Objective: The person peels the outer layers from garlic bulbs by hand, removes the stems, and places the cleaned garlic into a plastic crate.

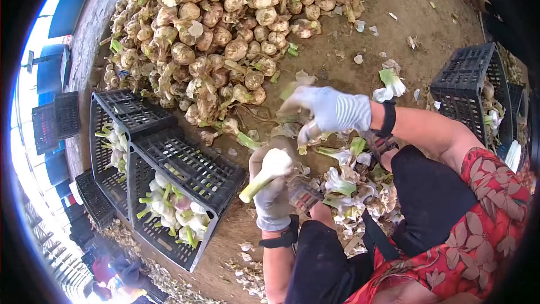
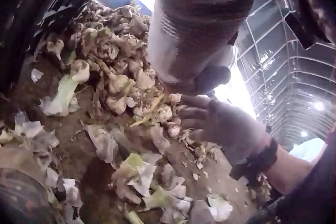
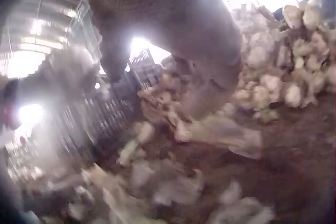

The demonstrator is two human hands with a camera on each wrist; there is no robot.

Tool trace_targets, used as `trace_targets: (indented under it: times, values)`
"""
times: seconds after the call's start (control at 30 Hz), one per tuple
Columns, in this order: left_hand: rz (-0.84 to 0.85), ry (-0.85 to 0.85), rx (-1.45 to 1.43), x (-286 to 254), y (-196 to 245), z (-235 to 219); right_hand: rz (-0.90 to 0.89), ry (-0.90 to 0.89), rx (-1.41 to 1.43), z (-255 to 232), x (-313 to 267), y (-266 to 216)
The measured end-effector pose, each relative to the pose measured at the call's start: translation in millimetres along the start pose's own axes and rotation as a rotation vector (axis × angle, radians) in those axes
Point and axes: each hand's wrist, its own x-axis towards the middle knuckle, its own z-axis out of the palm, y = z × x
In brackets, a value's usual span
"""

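In the head view my gloved left hand (image 1: 271, 205) grips a cleaned white garlic bulb (image 1: 277, 163). Its trimmed green stalk points down and to the left. My gloved right hand (image 1: 332, 110) is held apart from that bulb, up and to the right, blurred by motion. Its fingers are spread and loosely bent, with nothing seen between them. The left wrist view also shows the right hand (image 2: 226, 124) with its fingers extended. Stripped garlic skins (image 1: 343, 186) lie on the ground below the hands.
A big heap of unpeeled garlic (image 1: 225, 34) rises in front. At left, a black crate (image 1: 185, 163) lies tipped on its side with cleaned bulbs inside, beside another crate (image 1: 121, 107). More black crates (image 1: 461, 73) stand at right. Loose leaves (image 1: 391, 84) litter the dirt floor.
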Motion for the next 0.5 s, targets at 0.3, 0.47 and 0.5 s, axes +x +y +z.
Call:
trace_targets:
  times: [0.3,0.47,0.5]
  values:
    - [-0.053,0.079,0.207,5,14,10,-0.134,-0.176,0.328,24,26,-36]
    - [-0.052,0.008,0.053,-1,13,13,0.17,-0.393,0.861,24,24,-25]
    - [-0.052,0.015,0.047,-2,11,12,0.184,-0.382,0.923,24,23,-23]
